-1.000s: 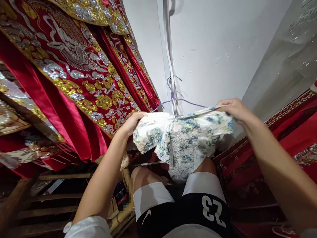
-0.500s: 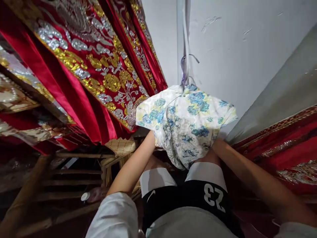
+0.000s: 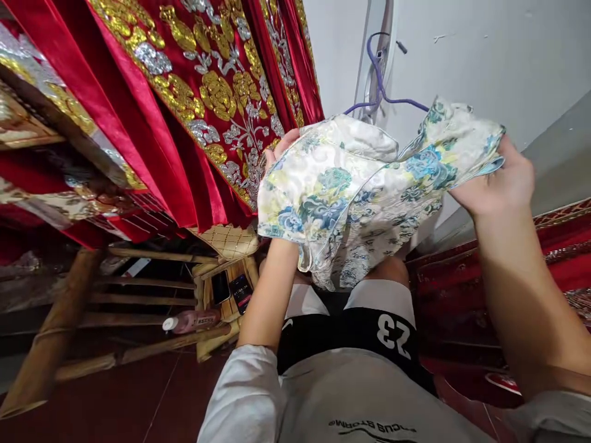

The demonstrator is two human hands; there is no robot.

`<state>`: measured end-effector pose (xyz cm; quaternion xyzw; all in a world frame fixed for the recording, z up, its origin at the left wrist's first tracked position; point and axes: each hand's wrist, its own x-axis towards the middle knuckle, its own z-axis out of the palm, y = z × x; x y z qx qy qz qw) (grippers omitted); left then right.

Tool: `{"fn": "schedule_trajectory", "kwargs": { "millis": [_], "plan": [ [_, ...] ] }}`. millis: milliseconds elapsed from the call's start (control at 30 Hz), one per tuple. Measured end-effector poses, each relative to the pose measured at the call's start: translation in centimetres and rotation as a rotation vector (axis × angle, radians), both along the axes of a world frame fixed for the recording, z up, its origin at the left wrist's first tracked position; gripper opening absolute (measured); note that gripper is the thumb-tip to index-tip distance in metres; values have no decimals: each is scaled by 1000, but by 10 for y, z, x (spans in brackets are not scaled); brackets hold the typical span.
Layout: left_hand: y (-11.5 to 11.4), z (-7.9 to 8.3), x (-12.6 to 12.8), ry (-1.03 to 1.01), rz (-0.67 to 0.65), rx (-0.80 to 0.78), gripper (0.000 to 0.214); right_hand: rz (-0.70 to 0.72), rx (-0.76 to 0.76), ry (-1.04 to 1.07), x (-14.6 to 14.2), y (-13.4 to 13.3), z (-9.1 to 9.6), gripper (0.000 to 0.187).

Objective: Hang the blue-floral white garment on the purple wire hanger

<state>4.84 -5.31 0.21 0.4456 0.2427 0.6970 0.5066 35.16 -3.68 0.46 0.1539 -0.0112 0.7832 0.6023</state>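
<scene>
A short-sleeved white shirt [image 3: 337,184] with blue, green and yellow flowers is spread in front of me. A purple wire hanger [image 3: 379,80] rises behind its neckline; its lower part is hidden by the cloth. My left hand [image 3: 282,146] grips the shirt at its left shoulder, with the forearm passing behind the sleeve and only some fingers showing. At the other sleeve, my right hand [image 3: 505,181] is closed on the cloth edge, its fingertips partly hidden. The collar leans open between both hands.
Red embroidered cloth [image 3: 221,92] hangs at left, close to my left hand. Below it are a bamboo chair [image 3: 207,271] with two phones [image 3: 240,292] and a pink bottle [image 3: 194,321]. A white wall [image 3: 484,55] stands behind, and more red cloth [image 3: 567,246] lies at right.
Both hands have come up from below the shirt to its shoulders and sleeves. The shirt is closer, wider and tilted, its right side raised. More of the purple hanger shows.
</scene>
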Motion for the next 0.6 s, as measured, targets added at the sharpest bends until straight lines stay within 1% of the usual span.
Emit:
{"fn": "schedule_trajectory", "kwargs": {
  "millis": [67,100,133,167,200,233,267,300,333,367,400,433,467,500,533,600],
  "plan": [
    [-1,9,-9,-53,-131,106,59,46,133,-37,-5,10,14,59],
    [-1,13,-15,-49,-209,140,56,25,179,-111,-9,15,20,56],
    [-1,17,-22,-12,-267,150,49,-28,204,-227,-14,18,26,53],
    [1,20,-29,59,-289,141,43,-105,211,-383,-21,21,31,54],
    [3,23,-37,158,-280,117,42,-197,211,-562,-28,21,35,59],
    [5,25,-44,277,-261,87,46,-287,217,-742,-36,20,37,67],
    [8,27,-50,414,-248,56,50,-364,231,-911,-43,17,38,74],
    [9,26,-55,558,-249,34,51,-421,254,-1055,-49,11,35,77],
    [10,24,-58,698,-253,25,47,-455,283,-1167,-54,4,30,74],
    [10,21,-60,829,-245,30,41,-465,318,-1244,-58,-6,24,66],
    [10,15,-61,935,-206,47,35,-453,354,-1285,-60,-17,15,57],
    [10,9,-60,1000,-133,74,35,-421,394,-1289,-61,-28,6,53],
    [11,2,-57,1014,-35,107,38,-362,445,-1276,-62,-40,-3,48],
    [12,-6,-52,984,72,141,42,-333,478,-1266,-62,-50,-13,48],
    [15,-12,-46,928,178,177,44,-292,543,-1231,-63,-59,-22,54],
    [22,-23,-29,781,380,263,49,-78,770,-1068,-67,-72,-38,72]
  ]
}}
